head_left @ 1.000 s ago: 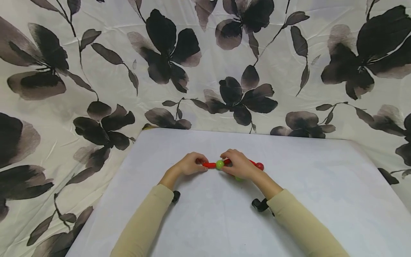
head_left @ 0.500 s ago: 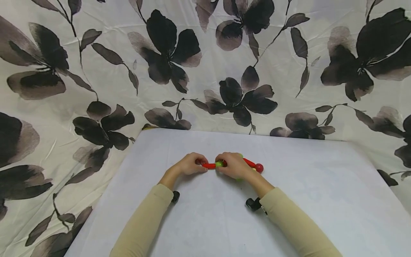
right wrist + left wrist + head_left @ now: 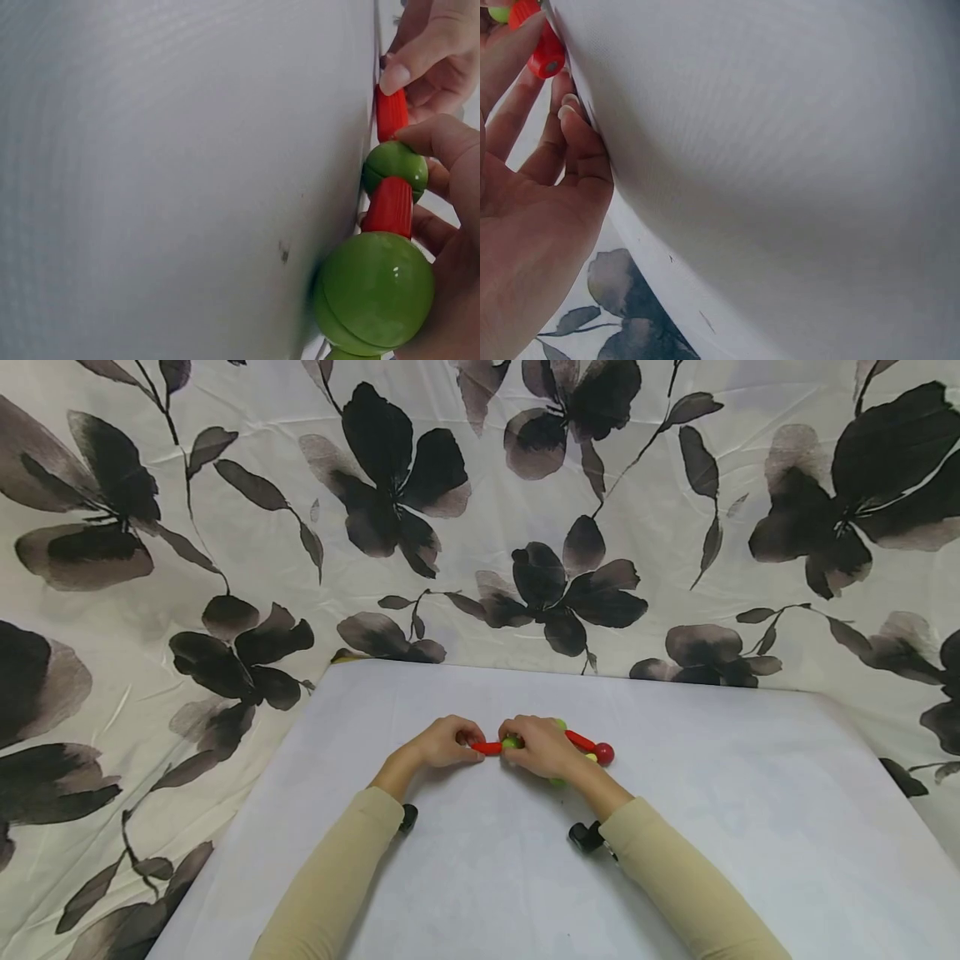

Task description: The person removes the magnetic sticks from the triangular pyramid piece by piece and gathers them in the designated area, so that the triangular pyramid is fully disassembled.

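My left hand (image 3: pixel 444 743) pinches a short red ribbed rod (image 3: pixel 487 748) between thumb and finger, low over the white table. In the left wrist view, a grey dot shows on the end of this red rod (image 3: pixel 547 49). Touching its other end is a green ball (image 3: pixel 395 166), which my right hand (image 3: pixel 546 747) holds between thumb and fingers. A second red rod (image 3: pixel 390 206) joins that ball to another green ball (image 3: pixel 375 292), nearer the right wrist camera. My right hand hides part of this chain in the head view.
Beyond my right hand lie a red rod (image 3: pixel 580 741), a red ball (image 3: pixel 604 753), a yellow piece (image 3: pixel 592 757) and green pieces (image 3: pixel 561 724), partly covered. The white tabletop (image 3: pixel 480 877) ends at a floral cloth (image 3: pixel 480 527) behind.
My right hand has moved left, its fingers now around the green ball beside the left hand's red rod. The left hand has barely moved. More of the pieces behind the right hand show.
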`<state>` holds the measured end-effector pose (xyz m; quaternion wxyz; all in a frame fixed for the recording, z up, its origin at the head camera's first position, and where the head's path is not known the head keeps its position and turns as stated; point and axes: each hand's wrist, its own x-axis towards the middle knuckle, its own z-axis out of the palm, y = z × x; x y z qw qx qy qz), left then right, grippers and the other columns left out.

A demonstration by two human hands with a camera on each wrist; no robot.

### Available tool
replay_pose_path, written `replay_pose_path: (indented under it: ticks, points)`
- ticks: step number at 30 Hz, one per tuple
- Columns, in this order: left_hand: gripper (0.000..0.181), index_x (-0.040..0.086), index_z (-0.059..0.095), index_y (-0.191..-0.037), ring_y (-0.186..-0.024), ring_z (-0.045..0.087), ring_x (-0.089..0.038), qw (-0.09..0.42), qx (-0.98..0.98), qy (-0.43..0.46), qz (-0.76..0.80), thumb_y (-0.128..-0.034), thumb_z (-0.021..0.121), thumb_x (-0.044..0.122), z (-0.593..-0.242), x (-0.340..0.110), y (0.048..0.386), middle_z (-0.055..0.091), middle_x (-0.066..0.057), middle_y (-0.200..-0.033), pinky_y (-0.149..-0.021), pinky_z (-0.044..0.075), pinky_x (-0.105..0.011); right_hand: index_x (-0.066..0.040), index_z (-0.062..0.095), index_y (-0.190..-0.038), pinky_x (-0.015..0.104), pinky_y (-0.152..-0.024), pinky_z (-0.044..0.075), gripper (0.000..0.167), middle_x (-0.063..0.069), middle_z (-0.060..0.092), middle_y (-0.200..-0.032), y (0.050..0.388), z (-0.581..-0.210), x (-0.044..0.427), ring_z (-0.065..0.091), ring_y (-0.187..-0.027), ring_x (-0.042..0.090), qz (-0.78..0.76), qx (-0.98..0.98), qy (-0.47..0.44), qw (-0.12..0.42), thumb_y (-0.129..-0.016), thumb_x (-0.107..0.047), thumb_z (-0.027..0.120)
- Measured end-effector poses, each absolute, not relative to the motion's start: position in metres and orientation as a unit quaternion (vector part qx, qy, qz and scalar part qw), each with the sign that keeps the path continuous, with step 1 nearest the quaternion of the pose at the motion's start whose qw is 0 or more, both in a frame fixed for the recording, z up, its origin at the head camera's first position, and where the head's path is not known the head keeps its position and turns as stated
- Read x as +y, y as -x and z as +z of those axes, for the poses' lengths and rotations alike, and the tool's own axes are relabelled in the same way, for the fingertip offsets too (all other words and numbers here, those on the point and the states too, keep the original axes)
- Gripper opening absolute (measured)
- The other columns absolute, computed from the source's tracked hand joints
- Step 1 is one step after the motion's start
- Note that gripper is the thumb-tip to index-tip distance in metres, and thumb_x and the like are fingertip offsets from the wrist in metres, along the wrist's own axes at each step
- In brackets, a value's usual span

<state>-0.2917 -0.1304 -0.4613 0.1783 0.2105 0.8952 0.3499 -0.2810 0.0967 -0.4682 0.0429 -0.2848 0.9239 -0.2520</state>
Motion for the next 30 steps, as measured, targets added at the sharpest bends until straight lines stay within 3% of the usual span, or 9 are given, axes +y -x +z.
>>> replay_pose_path:
  ticks: [12, 21, 30]
  points:
    - [0.016, 0.006, 0.073, -0.105, -0.082, 0.05, -0.016, 0.18, 0.895, -0.22, 0.344, -0.0904, 0.077, 0.011, -0.4624, -0.1309, 0.2946, 0.062, -0.001, -0.088, -0.075, 0.039, -0.028, -0.017, 0.07, -0.109, 0.042, -0.084, 0.042, 0.016, -0.003, 0.062, -0.09, 0.279, -0.4659, 0.0935, 0.054, -0.085, 0.019, -0.249, 0.929, 0.271, 0.047, -0.093, -0.02, 0.07]
    - [0.016, 0.005, 0.074, -0.104, -0.084, 0.053, -0.016, 0.171, 0.897, -0.209, 0.351, -0.0892, 0.078, 0.009, -0.465, -0.1317, 0.2953, 0.065, -0.001, -0.09, -0.077, 0.043, -0.028, -0.017, 0.071, -0.101, 0.046, -0.088, 0.047, 0.008, -0.001, 0.065, -0.097, 0.2778, -0.4732, 0.0938, 0.059, -0.092, 0.021, -0.237, 0.929, 0.283, 0.02, -0.095, -0.015, 0.066]
    - [0.017, 0.006, 0.077, -0.104, -0.084, 0.056, -0.016, 0.169, 0.901, -0.193, 0.349, -0.0873, 0.081, 0.01, -0.4623, -0.1339, 0.2963, 0.068, -0.002, -0.09, -0.079, 0.045, -0.029, -0.011, 0.065, -0.126, 0.04, -0.09, 0.046, 0.03, 0.001, 0.066, -0.113, 0.2792, -0.4662, 0.1011, 0.054, -0.096, 0.02, -0.276, 0.919, 0.273, 0.073, -0.097, -0.019, 0.069]
